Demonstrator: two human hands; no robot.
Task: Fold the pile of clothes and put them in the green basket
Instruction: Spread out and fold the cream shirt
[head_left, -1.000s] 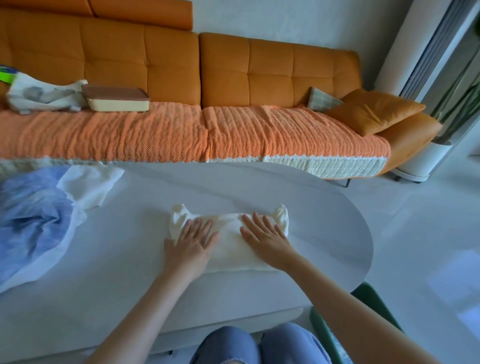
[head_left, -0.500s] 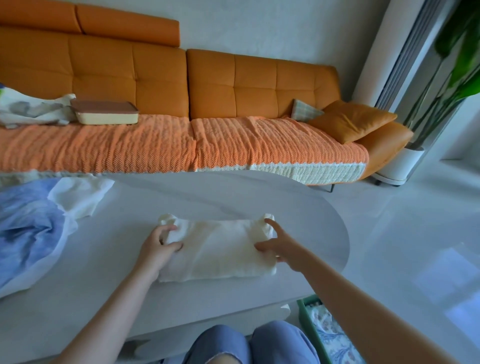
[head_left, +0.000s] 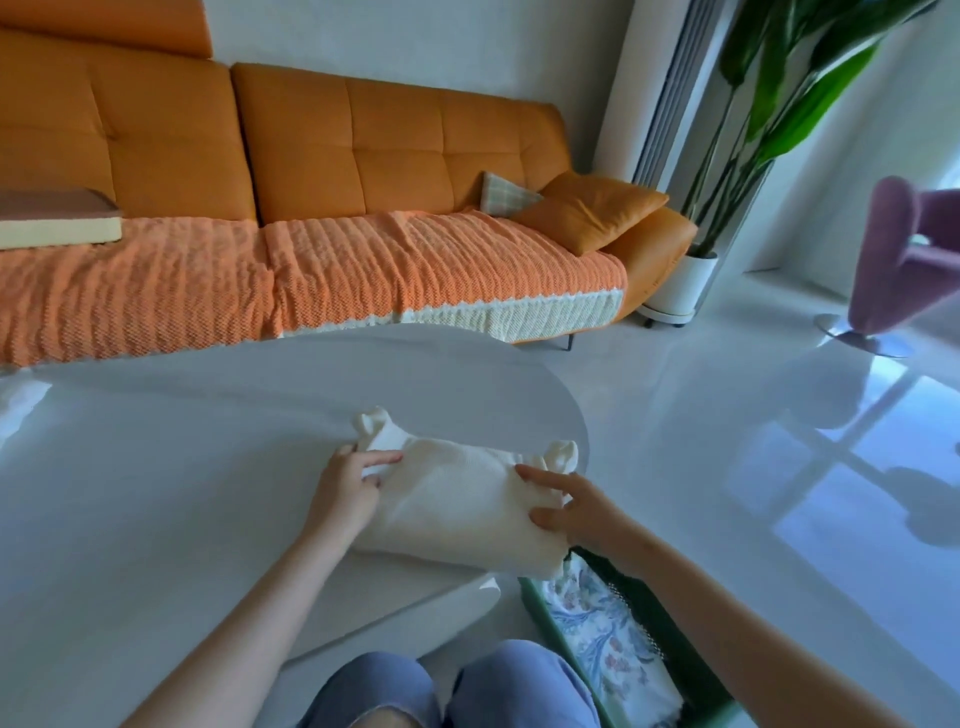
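A folded cream knit garment (head_left: 457, 499) hangs over the right end of the white table (head_left: 156, 493), its near right corner past the edge. My left hand (head_left: 348, 483) grips its left end, thumb on top. My right hand (head_left: 566, 512) holds its right end, fingers over the top and thumb at the side. Just below the garment, on the floor by my right knee, stands the green basket (head_left: 691, 670) with a folded floral cloth (head_left: 608, 639) inside. The pile of clothes is out of view.
An orange sofa (head_left: 363, 156) with a knitted throw runs behind the table, with a lidded box (head_left: 52, 221) at its left. A potted plant (head_left: 680, 280) and a purple chair (head_left: 904, 260) stand on the glossy floor to the right.
Both hands went from pressing flat on the garment to gripping its ends. The garment has moved right, toward the table's end above the basket. The view has swung right, dropping the clothes pile from sight.
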